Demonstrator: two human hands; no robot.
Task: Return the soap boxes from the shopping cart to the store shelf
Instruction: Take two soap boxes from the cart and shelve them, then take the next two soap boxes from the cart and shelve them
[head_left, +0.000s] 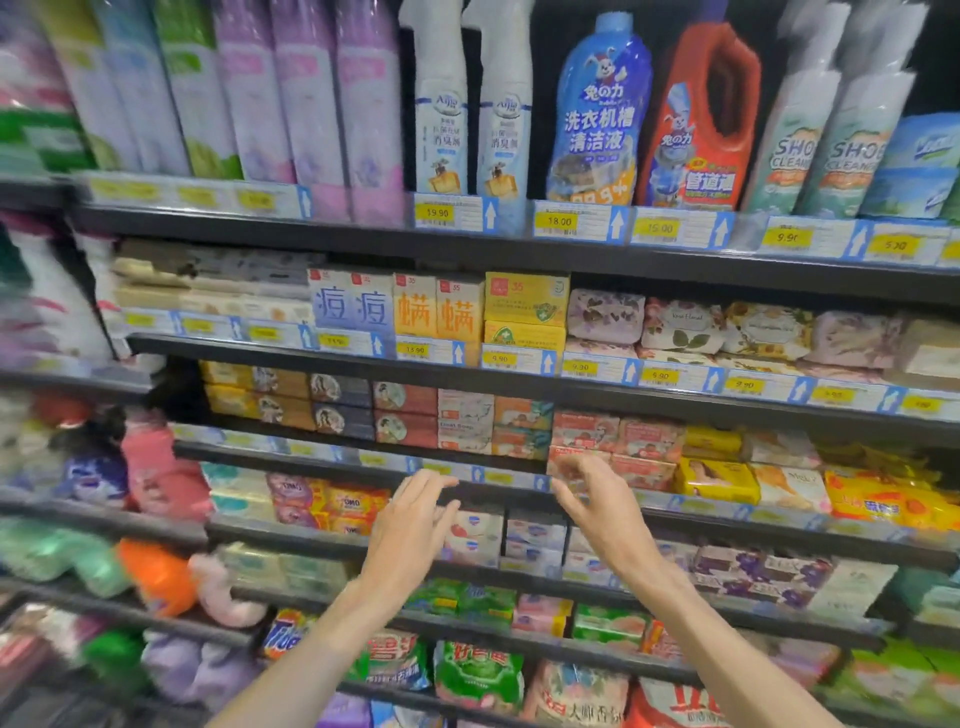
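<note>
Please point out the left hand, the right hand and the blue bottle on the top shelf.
left hand (410, 525): head view, back of the hand.
right hand (597, 499): head view, back of the hand.
blue bottle (597, 114): head view, front label.

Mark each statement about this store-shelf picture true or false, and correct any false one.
1. Both hands are empty. True: the left hand and the right hand hold nothing, fingers spread.
2. The hands reach toward the top shelf. False: they are at a lower shelf edge, in front of the soap boxes.
3. A blue bottle stands left of a red jug. True.
4. The shopping cart is in view. False: only shelves show.
5. The yellow price tag under the blue bottle reads 18.00. True.
</note>
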